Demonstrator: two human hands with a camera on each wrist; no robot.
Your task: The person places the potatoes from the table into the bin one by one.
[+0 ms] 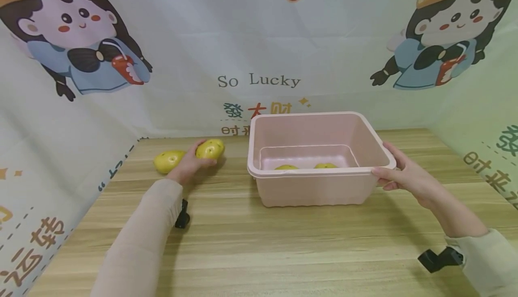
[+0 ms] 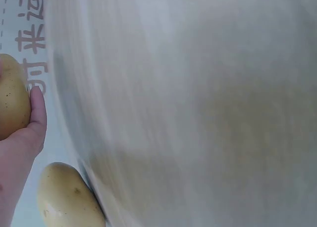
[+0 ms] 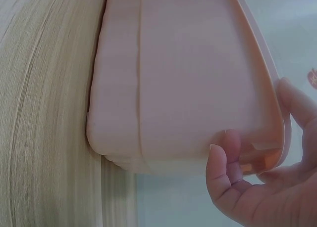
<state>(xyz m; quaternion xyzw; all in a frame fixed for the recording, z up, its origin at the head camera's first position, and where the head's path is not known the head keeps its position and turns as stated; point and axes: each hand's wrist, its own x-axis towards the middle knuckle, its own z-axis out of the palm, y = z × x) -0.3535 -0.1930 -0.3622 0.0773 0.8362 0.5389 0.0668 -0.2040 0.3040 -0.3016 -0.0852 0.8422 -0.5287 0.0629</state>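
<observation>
My left hand [image 1: 190, 164] grips a yellow potato [image 1: 211, 149] from its left side, at the left back of the table. Just behind that hand, a second potato [image 1: 167, 161] lies on the wood; it also shows in the left wrist view as a potato [image 2: 69, 197] near the bottom edge. A pink plastic bin [image 1: 311, 190] stands upright right of centre. Over its front rim the tops of two potatoes [image 1: 286, 167] are visible; their lower parts are hidden. My right hand [image 1: 413, 178] holds the bin's right rim, fingers curled by the outer wall [image 3: 198, 78].
The wooden table [image 1: 226, 247] carries all of this. A printed cloth [image 1: 186, 54] hangs behind it and along both sides, close to the bin's back. A black wrist camera [image 1: 183, 216] sits at the left cuff, another camera [image 1: 440, 259] at the right.
</observation>
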